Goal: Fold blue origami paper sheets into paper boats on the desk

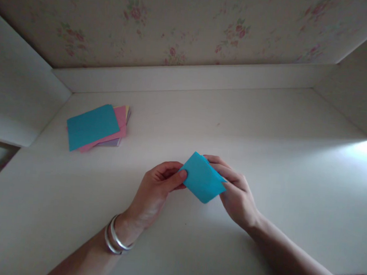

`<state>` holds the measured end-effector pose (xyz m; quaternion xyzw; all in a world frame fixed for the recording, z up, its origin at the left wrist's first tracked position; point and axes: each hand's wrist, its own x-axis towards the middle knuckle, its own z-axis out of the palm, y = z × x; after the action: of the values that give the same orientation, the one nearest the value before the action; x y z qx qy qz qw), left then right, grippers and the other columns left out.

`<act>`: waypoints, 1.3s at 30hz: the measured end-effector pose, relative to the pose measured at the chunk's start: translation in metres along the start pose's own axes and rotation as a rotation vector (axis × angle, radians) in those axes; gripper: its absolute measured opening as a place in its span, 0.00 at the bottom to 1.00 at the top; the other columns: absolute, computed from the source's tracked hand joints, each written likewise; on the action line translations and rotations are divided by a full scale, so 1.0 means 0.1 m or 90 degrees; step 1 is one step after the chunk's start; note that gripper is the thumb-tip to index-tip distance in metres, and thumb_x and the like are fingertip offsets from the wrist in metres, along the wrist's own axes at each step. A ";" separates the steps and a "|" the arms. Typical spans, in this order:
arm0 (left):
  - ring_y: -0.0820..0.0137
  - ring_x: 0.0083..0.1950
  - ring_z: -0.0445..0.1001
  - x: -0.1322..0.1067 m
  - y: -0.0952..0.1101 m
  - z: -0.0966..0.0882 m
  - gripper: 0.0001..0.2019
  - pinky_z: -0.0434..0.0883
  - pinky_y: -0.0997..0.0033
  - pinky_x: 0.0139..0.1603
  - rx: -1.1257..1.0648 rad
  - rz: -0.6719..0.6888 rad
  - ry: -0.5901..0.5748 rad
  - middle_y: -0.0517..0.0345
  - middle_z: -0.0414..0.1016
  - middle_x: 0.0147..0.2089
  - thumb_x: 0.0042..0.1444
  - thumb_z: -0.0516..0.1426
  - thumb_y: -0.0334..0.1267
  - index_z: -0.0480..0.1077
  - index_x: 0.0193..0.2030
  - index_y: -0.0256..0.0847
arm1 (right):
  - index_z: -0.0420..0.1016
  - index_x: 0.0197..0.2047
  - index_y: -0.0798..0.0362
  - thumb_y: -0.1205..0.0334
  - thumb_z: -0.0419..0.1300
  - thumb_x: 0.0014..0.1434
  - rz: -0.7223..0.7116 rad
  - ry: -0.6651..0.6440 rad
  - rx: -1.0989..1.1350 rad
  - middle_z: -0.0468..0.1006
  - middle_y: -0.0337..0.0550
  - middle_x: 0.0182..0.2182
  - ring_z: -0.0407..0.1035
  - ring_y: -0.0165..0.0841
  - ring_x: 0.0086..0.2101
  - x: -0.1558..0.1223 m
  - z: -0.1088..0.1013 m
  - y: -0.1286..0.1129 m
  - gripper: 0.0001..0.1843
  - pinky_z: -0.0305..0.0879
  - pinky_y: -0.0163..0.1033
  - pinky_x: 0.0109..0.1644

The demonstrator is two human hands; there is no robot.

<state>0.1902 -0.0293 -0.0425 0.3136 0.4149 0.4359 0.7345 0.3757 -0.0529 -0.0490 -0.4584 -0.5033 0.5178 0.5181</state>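
A folded sheet of bright blue paper (203,177) is held tilted between both hands, above the white tabletop. My left hand (158,186) pinches its left corner, thumb on top and fingers behind. On the other side, my right hand (238,191) grips the right edge, its fingers partly hidden behind the paper. Layered edges show along the upper right side of the sheet. Two silver bangles (114,235) circle my left wrist.
A loose stack of coloured paper (93,127), blue on top with pink, purple and yellow beneath, lies at the back left of the white table (178,124). White panels border the table left and right, and a flowered wall (194,25) stands behind.
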 end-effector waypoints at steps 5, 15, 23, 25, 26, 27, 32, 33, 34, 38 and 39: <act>0.72 0.36 0.80 0.00 -0.01 -0.01 0.09 0.80 0.75 0.39 0.020 0.017 0.051 0.59 0.83 0.35 0.49 0.71 0.36 0.81 0.37 0.40 | 0.85 0.39 0.43 0.52 0.61 0.65 0.054 0.041 0.149 0.76 0.42 0.54 0.68 0.42 0.55 0.02 -0.02 0.04 0.11 0.67 0.41 0.52; 0.66 0.48 0.81 0.00 -0.06 -0.06 0.14 0.79 0.72 0.46 0.105 -0.018 0.052 0.56 0.84 0.48 0.52 0.70 0.42 0.82 0.46 0.48 | 0.86 0.36 0.44 0.60 0.68 0.57 0.139 0.110 0.061 0.84 0.42 0.46 0.74 0.40 0.49 0.07 -0.01 0.07 0.05 0.66 0.42 0.53; 0.63 0.50 0.81 0.02 -0.09 -0.11 0.14 0.77 0.68 0.53 0.291 0.062 0.061 0.58 0.85 0.48 0.53 0.69 0.45 0.82 0.47 0.48 | 0.84 0.40 0.48 0.64 0.66 0.52 0.182 0.102 -0.014 0.84 0.40 0.35 0.75 0.33 0.34 0.07 0.03 0.02 0.10 0.69 0.35 0.36; 0.62 0.50 0.82 0.02 -0.08 -0.09 0.14 0.77 0.67 0.52 0.286 0.053 0.046 0.58 0.85 0.48 0.53 0.69 0.44 0.82 0.46 0.48 | 0.84 0.41 0.49 0.60 0.67 0.53 0.184 0.092 -0.011 0.85 0.41 0.36 0.76 0.34 0.35 0.06 0.05 0.02 0.11 0.70 0.35 0.36; 0.62 0.50 0.82 0.01 -0.08 -0.09 0.14 0.77 0.67 0.52 0.288 0.050 0.039 0.58 0.85 0.48 0.53 0.69 0.44 0.82 0.46 0.48 | 0.84 0.42 0.49 0.58 0.68 0.54 0.188 0.084 -0.013 0.85 0.41 0.36 0.76 0.34 0.35 0.06 0.06 0.01 0.12 0.70 0.35 0.36; 0.62 0.50 0.82 0.01 -0.07 -0.08 0.13 0.77 0.66 0.53 0.291 0.049 0.035 0.58 0.85 0.49 0.53 0.69 0.44 0.82 0.46 0.48 | 0.84 0.43 0.49 0.55 0.69 0.54 0.192 0.076 -0.019 0.85 0.42 0.36 0.76 0.34 0.35 0.06 0.06 0.01 0.13 0.71 0.36 0.36; 0.61 0.53 0.81 -0.02 -0.06 -0.05 0.11 0.75 0.64 0.58 0.322 0.051 0.041 0.59 0.84 0.49 0.55 0.67 0.44 0.82 0.46 0.50 | 0.84 0.39 0.51 0.50 0.69 0.55 0.191 0.076 -0.043 0.84 0.43 0.33 0.75 0.34 0.32 0.07 0.08 -0.01 0.14 0.69 0.36 0.33; 0.60 0.53 0.81 -0.02 -0.06 -0.05 0.11 0.75 0.64 0.58 0.324 0.051 0.040 0.59 0.84 0.50 0.55 0.67 0.44 0.82 0.46 0.51 | 0.84 0.38 0.51 0.50 0.69 0.55 0.192 0.075 -0.041 0.83 0.43 0.32 0.74 0.34 0.31 0.08 0.08 -0.01 0.14 0.68 0.36 0.32; 0.60 0.54 0.81 -0.02 -0.06 -0.05 0.11 0.75 0.63 0.59 0.327 0.053 0.036 0.59 0.84 0.50 0.56 0.67 0.45 0.82 0.46 0.51 | 0.83 0.36 0.52 0.50 0.69 0.55 0.195 0.072 -0.037 0.83 0.43 0.31 0.73 0.33 0.30 0.08 0.07 -0.02 0.14 0.67 0.35 0.31; 0.59 0.53 0.81 -0.02 -0.05 -0.05 0.11 0.75 0.63 0.58 0.351 0.065 0.027 0.58 0.84 0.50 0.56 0.67 0.44 0.82 0.46 0.49 | 0.83 0.35 0.52 0.51 0.70 0.53 0.218 0.070 -0.011 0.81 0.41 0.29 0.69 0.31 0.28 0.09 0.06 -0.04 0.13 0.62 0.34 0.29; 0.59 0.53 0.81 -0.03 -0.05 -0.05 0.11 0.76 0.63 0.58 0.360 0.067 0.026 0.58 0.84 0.50 0.56 0.66 0.44 0.82 0.46 0.50 | 0.82 0.35 0.52 0.51 0.70 0.53 0.223 0.067 -0.008 0.80 0.40 0.29 0.68 0.30 0.27 0.09 0.06 -0.05 0.13 0.61 0.33 0.28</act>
<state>0.1871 -0.0333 -0.0481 0.5184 0.5177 0.3463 0.5859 0.3698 -0.0442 -0.0435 -0.5686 -0.3911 0.5725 0.4427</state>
